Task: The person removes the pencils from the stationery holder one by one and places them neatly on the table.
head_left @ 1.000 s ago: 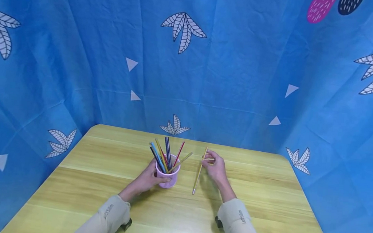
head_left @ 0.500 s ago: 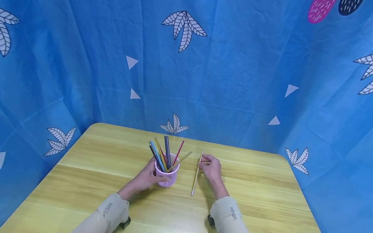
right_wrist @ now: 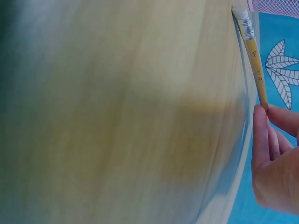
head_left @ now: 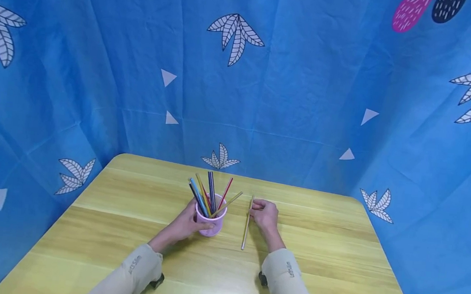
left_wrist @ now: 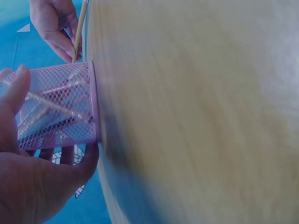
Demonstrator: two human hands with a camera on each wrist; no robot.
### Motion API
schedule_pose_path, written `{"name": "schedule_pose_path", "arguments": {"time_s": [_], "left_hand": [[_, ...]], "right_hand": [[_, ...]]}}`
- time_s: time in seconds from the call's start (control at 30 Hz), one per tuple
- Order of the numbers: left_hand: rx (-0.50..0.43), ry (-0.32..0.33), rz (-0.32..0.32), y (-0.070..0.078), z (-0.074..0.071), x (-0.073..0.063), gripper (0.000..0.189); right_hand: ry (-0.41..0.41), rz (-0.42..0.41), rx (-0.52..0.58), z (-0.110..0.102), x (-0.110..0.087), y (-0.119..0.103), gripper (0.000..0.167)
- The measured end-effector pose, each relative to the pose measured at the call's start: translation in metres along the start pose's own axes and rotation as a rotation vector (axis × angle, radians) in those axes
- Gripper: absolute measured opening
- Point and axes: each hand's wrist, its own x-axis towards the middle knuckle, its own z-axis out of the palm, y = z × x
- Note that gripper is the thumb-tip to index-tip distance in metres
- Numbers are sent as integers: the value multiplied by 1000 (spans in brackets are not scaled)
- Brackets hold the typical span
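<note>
Head view, and gripping a pink mesh pen cup [head_left: 214, 232] with the left hand [head_left: 181, 226], curling fingers round the left side and laying the thumb across the near side. Keeping it upright at the yellow wood-grain table [head_left: 317, 264]; hard to tell whether touching down at the base. Seeing inside it a light blue pencil [head_left: 199, 194], dark pencils [head_left: 210, 186], a red pencil [head_left: 225, 192] and, leaning out to the right, a gold-toned pencil [head_left: 230, 203]. Over to the right hand [head_left: 265, 215] now: pinching a yellow eraser-tipped pencil [head_left: 246, 228] between thumb and fingertips, just right of the cup and apart from it. Catching the close-up from the right wrist: white eraser [right_wrist: 240, 12], silvery metal ferrule [right_wrist: 246, 29], small dark lettering, and below the pinch, fingers close together. Impossible to tell whether resting on the wood. Showing at the forearms, a left sleeve [head_left: 132, 270] and a right sleeve [head_left: 289, 280], both pale; behind everything, blue cloth [head_left: 307, 79] printed with white leaves.
</note>
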Motion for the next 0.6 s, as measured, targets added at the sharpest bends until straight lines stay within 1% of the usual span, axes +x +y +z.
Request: {"name": "schedule_pose_path", "arguments": {"time_s": [0.27,0.47,0.6], "left_hand": [[-8,-37,17,-2,-1,3,94],[-8,-40,20,-2,-1,2,94],[1,-32,16,0,-1,1,93]], "right_hand": [[-9,27,20,1,1,1,41],[-5,34,15,3,0,2,41],[1,35,8,3,0,2,39]]}}
